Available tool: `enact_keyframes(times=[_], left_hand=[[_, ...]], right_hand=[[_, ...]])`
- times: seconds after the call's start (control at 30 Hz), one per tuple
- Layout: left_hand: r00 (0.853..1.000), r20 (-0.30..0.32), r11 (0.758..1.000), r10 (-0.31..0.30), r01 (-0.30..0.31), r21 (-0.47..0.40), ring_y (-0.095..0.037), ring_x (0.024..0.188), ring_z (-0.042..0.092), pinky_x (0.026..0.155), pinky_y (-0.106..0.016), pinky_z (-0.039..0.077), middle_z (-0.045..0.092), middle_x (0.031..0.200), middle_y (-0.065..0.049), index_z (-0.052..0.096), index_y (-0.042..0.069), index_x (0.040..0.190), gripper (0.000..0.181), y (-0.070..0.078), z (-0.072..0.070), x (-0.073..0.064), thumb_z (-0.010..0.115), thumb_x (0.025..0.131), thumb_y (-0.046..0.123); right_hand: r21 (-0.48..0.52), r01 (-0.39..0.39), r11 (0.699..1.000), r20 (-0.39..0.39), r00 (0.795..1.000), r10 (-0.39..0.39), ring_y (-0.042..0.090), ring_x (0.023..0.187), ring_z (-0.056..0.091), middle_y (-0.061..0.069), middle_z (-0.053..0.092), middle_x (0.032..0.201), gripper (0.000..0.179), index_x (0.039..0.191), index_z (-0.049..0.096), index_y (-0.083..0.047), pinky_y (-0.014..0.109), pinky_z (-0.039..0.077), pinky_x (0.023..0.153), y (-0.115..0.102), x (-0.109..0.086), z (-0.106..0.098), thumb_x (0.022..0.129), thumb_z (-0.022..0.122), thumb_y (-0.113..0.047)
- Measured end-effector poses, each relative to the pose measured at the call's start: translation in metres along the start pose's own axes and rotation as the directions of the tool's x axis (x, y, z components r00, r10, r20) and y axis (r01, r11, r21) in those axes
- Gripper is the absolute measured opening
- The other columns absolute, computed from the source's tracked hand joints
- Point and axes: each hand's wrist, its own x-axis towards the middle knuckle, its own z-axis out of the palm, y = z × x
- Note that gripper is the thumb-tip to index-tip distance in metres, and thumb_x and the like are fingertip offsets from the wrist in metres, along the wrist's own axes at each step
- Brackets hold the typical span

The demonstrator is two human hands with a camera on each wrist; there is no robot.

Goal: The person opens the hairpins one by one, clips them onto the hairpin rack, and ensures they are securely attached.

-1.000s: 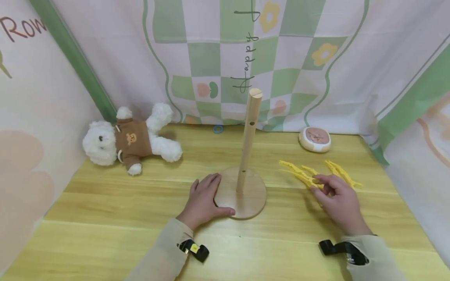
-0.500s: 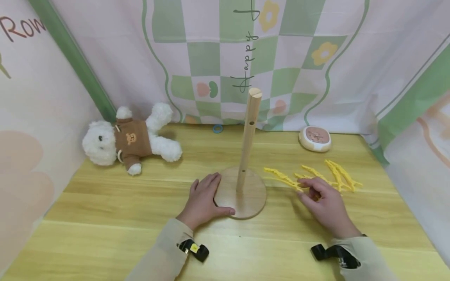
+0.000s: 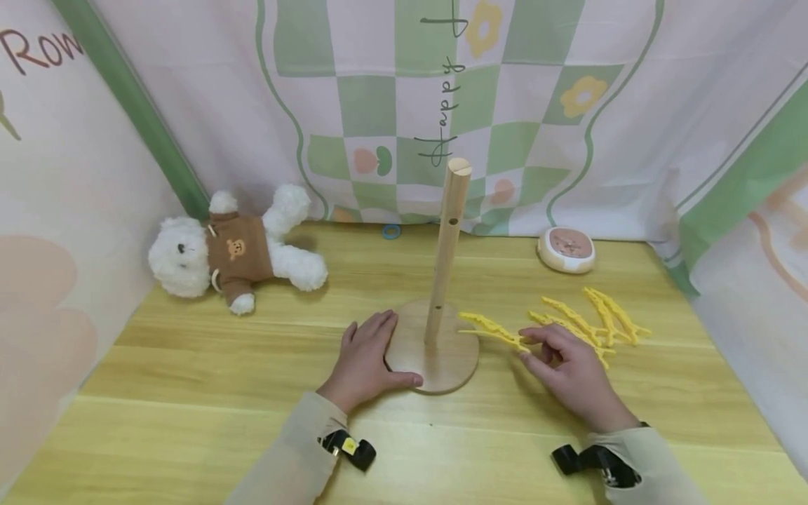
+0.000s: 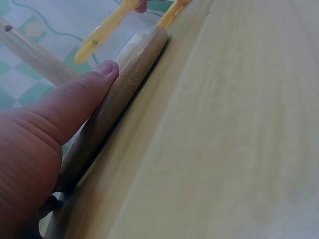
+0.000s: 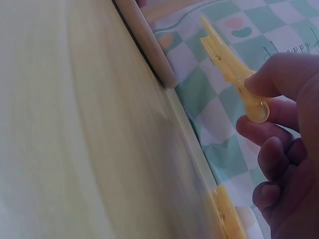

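A round wooden base (image 3: pixel 457 361) bears an upright wooden post (image 3: pixel 445 259) with holes along it. My left hand (image 3: pixel 362 365) rests on the base's left edge, fingers spread and thumb laid straight along the front rim. In the left wrist view the thumb (image 4: pixel 79 99) presses on that rim. My right hand (image 3: pixel 564 368) pinches a yellow forked plastic branch (image 3: pixel 492 328) between thumb and fingers. Its prongs point left and overlap the base's right side in the head view. The right wrist view shows the branch (image 5: pixel 237 74) held above the table, its rounded end at the fingertips.
Several more yellow branches (image 3: pixel 609 315) lie on the wooden table (image 3: pixel 221 393) beyond my right hand. A white plush toy (image 3: pixel 243 245) in a brown top lies at the back left. A blue ring (image 3: pixel 391 231) and a round-cornered pink-and-white device (image 3: pixel 567 250) sit near the curtain.
My right hand has drawn one yellow branch away from the others, leftward to the base's right side. My left hand, the base and the post have stayed put.
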Motion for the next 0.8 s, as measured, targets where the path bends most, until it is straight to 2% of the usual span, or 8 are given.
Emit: enact_keyframes(times=[0.2, 0.47, 0.8], left_hand=[[1.0, 0.006, 1.0, -0.004, 0.004, 0.008, -0.025, 0.151, 0.023, 0.12, -0.055, 0.009, 0.03, 0.163, -0.007, 0.032, 0.006, 0.157, 0.121, 0.001, -0.001, 0.0, 0.077, 0.068, 0.073], [1.0, -0.002, 1.0, 0.005, -0.005, 0.009, -0.026, 0.15, 0.024, 0.12, -0.056, 0.01, 0.031, 0.163, -0.008, 0.033, 0.005, 0.157, 0.121, 0.001, -0.002, -0.001, 0.078, 0.067, 0.073], [1.0, 0.001, 1.0, 0.0, 0.0, 0.015, -0.026, 0.15, 0.024, 0.12, -0.056, 0.009, 0.03, 0.163, -0.007, 0.032, 0.006, 0.157, 0.121, 0.001, -0.002, 0.0, 0.078, 0.067, 0.072]], right_hand=[[0.0, 0.024, 1.0, 0.024, 0.999, -0.023, 0.007, 0.064, 0.047, -0.013, 0.05, 0.074, 0.034, 0.105, 0.074, -0.011, 0.017, 0.039, 0.058, -0.003, 0.001, 0.004, 0.076, 0.081, 0.004], [0.054, 0.014, 0.998, 0.069, 0.997, -0.017, 0.005, 0.061, 0.046, -0.012, 0.052, 0.077, 0.036, 0.107, 0.074, -0.014, 0.017, 0.04, 0.052, -0.01, 0.0, 0.01, 0.077, 0.081, 0.003], [0.085, 0.029, 0.996, 0.096, 0.995, -0.037, 0.002, 0.061, 0.048, -0.009, 0.054, 0.078, 0.034, 0.108, 0.074, -0.008, 0.017, 0.042, 0.052, -0.017, 0.002, 0.021, 0.077, 0.08, 0.003]])
